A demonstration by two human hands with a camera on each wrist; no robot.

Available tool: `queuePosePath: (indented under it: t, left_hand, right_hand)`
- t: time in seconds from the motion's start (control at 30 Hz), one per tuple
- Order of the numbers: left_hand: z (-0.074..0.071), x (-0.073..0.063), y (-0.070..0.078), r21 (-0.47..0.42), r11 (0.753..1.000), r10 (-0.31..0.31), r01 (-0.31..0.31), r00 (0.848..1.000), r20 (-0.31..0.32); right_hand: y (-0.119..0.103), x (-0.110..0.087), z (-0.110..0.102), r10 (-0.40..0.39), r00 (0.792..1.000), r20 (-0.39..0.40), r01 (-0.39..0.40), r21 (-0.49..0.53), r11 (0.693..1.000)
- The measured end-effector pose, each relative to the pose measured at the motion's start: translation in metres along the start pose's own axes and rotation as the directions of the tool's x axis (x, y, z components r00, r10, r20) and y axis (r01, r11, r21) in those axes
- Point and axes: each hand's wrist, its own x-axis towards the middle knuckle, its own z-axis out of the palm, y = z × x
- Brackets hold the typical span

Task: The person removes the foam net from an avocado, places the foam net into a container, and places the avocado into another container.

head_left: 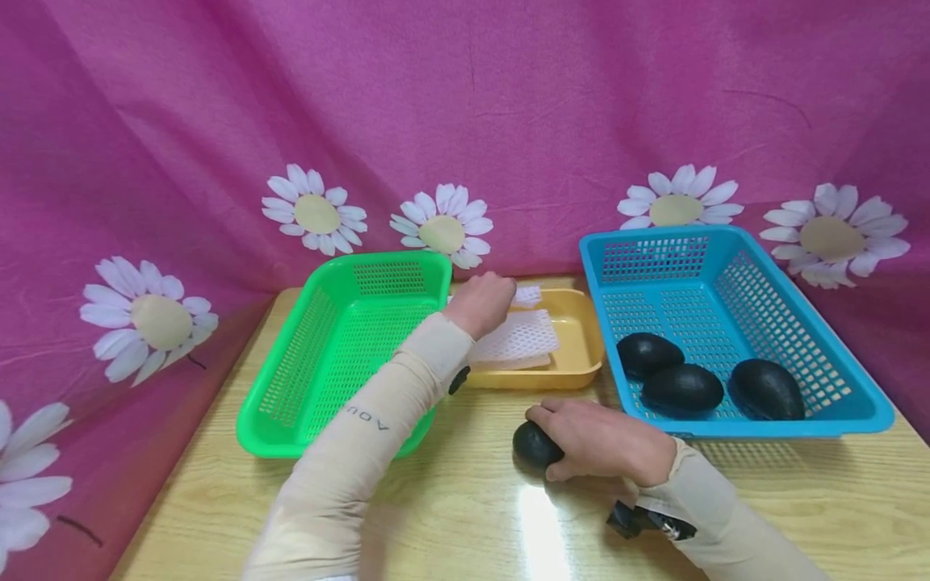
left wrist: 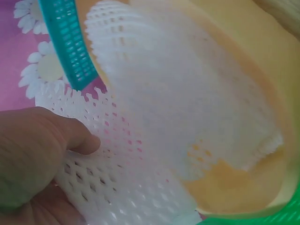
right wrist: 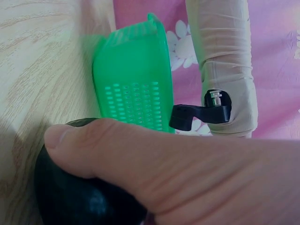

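Note:
My left hand [head_left: 481, 304] is above the yellow tray [head_left: 581, 351] and pinches a white foam net sleeve [left wrist: 101, 173] between thumb and fingers. More white foam net sleeves [head_left: 519, 335] lie in the tray beneath it. On the tabletop, my right hand [head_left: 603, 440] grips a dark avocado [head_left: 534, 446], its thumb lying along the fruit in the right wrist view. The far fingers of that hand are hidden there. Several more dark avocados [head_left: 683, 389] lie at the near end of the blue basket [head_left: 821, 323].
A green basket [head_left: 250, 420] with perforated sides stands to the left, partly covered by my left forearm. Behind everything hangs a pink cloth [head_left: 523, 121] with daisies. The wooden table [head_left: 465, 500] extends in front of the containers.

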Motion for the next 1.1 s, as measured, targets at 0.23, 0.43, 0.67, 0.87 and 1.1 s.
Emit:
queuePosePath:
  t: [0.23, 0.43, 0.67, 0.87, 1.1]
  left_hand:
    - [0.014, 0.003, 0.0, 0.02, 1.0, 0.02, -0.021, 0.999, 0.031]
    - [0.021, 0.001, 0.006, 0.001, 1.0, 0.02, -0.02, 0.992, 0.127]
    - [0.028, -0.001, 0.007, -0.025, 1.0, 0.012, -0.008, 0.989, 0.149]
    - [0.034, -0.001, 0.008, -0.01, 1.0, 0.019, -0.017, 0.984, 0.176]
    - [0.038, -0.003, 0.011, -0.004, 1.0, 0.008, -0.007, 0.978, 0.21]
  right_hand:
    - [0.0, 0.0, -0.001, 0.025, 1.0, 0.018, -0.025, 0.002, 1.0]
    - [-0.001, -0.001, 0.0, 0.01, 1.0, 0.007, -0.01, -0.012, 1.0]
    - [-0.002, -0.001, 0.0, 0.007, 1.0, 0.001, -0.007, -0.008, 1.0]
    - [-0.001, -0.001, 0.0, -0.004, 1.0, -0.002, 0.004, -0.006, 1.0]
    - [-0.001, -0.001, -0.001, 0.023, 1.0, 0.02, -0.023, 0.003, 1.0]
